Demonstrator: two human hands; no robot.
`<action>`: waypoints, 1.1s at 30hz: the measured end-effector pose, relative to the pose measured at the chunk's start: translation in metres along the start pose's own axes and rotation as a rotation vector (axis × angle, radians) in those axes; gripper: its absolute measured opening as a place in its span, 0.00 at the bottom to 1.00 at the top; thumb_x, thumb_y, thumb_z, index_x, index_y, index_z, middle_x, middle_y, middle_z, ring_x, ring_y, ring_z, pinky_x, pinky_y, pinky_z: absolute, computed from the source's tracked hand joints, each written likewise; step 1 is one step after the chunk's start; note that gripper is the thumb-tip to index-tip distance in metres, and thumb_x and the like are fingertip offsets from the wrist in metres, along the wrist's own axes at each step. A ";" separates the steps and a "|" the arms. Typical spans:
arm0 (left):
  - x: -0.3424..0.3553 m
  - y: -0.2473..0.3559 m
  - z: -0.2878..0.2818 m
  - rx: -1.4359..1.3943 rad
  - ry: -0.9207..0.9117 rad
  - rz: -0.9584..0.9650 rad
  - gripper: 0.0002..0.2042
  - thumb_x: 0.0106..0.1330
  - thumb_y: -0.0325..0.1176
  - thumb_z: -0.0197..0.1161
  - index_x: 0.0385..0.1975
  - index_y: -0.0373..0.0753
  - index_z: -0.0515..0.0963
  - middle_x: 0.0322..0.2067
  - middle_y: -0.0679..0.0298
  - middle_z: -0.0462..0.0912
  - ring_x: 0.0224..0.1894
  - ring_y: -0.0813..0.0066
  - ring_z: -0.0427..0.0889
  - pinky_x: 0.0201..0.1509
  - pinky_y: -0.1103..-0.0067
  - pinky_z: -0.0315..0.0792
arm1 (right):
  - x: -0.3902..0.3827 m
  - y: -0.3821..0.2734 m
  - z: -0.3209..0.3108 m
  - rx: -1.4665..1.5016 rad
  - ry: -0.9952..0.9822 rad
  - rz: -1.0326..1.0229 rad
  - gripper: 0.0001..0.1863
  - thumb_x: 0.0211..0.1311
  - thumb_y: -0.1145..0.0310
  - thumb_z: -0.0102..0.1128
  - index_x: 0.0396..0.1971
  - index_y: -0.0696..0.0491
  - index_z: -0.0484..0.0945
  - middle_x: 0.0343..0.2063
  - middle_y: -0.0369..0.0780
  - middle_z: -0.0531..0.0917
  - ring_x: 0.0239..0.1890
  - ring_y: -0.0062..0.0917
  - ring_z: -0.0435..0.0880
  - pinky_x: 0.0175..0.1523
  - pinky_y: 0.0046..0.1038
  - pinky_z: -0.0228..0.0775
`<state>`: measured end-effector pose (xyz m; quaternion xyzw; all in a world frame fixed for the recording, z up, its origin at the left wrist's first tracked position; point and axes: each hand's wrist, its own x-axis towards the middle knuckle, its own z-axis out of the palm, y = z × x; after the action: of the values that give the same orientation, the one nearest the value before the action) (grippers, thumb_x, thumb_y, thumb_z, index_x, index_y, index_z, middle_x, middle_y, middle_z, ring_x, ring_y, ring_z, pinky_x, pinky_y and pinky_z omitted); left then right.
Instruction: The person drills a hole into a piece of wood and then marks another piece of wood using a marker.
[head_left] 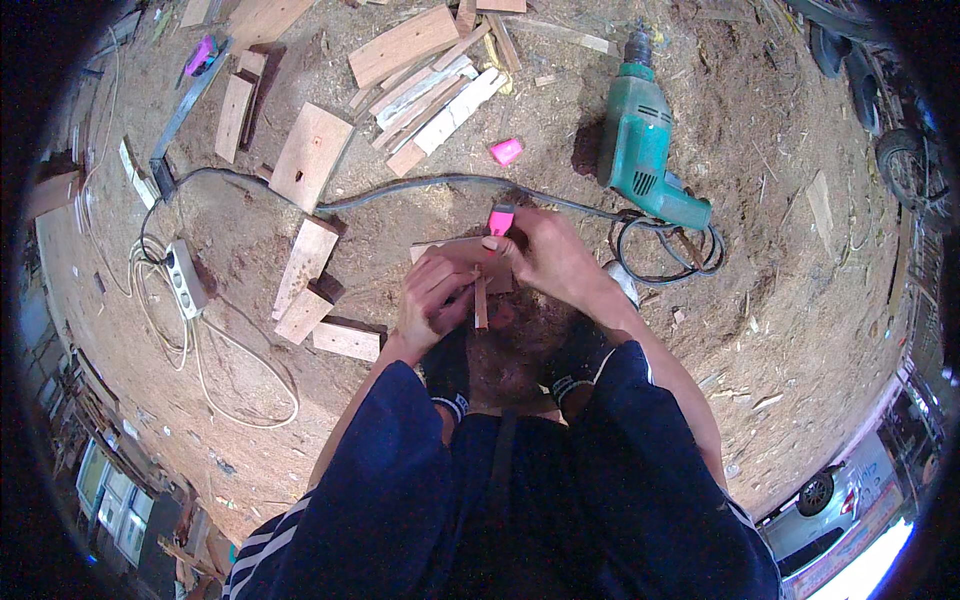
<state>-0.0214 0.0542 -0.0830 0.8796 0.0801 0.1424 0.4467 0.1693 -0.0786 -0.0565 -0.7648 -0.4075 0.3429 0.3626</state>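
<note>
In the middle, a short board [435, 250] lies at my feet. My left hand [435, 295] is closed over it, fingers pinching a thin wooden strip [480, 310] that points down toward me. My right hand [540, 250] grips a small pink tool [500, 222] with a dark upper end, its thumb along the pink body just above the strip. The tool's lower tip is too small to make out. Another small pink piece [506, 151] lies on the ground beyond my hands.
A green drill [645, 150] with coiled cord [670, 265] lies right. Wooden offcuts [310, 155] are scattered ahead and left, with a black cable [400, 185] crossing. A white power strip [185, 280] sits left. A car [830, 500] and wheel [905, 170] show at the right rim.
</note>
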 end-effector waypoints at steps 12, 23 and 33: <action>-0.004 -0.003 -0.002 0.005 -0.047 -0.028 0.15 0.46 0.23 0.76 0.37 0.38 0.84 0.35 0.59 0.86 0.40 0.57 0.85 0.46 0.66 0.76 | -0.004 0.010 0.022 0.150 0.007 -0.011 0.13 0.62 0.62 0.72 0.37 0.56 0.86 0.29 0.52 0.85 0.34 0.49 0.86 0.39 0.41 0.78; 0.001 0.004 -0.005 -0.002 -0.016 -0.022 0.14 0.47 0.22 0.75 0.35 0.37 0.84 0.30 0.60 0.84 0.34 0.58 0.83 0.41 0.67 0.75 | -0.008 -0.049 -0.058 0.338 0.181 0.185 0.15 0.63 0.65 0.71 0.44 0.60 0.84 0.35 0.49 0.88 0.36 0.35 0.88 0.43 0.34 0.78; 0.000 -0.001 0.002 0.004 -0.013 -0.027 0.14 0.47 0.21 0.75 0.35 0.38 0.84 0.29 0.62 0.82 0.33 0.59 0.82 0.39 0.67 0.74 | -0.077 -0.021 -0.027 0.582 0.190 0.431 0.16 0.70 0.71 0.63 0.55 0.58 0.81 0.44 0.42 0.87 0.48 0.22 0.84 0.55 0.25 0.73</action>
<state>-0.0205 0.0537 -0.0847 0.8802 0.0895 0.1305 0.4474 0.1504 -0.1445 -0.0075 -0.7263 -0.0871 0.4401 0.5207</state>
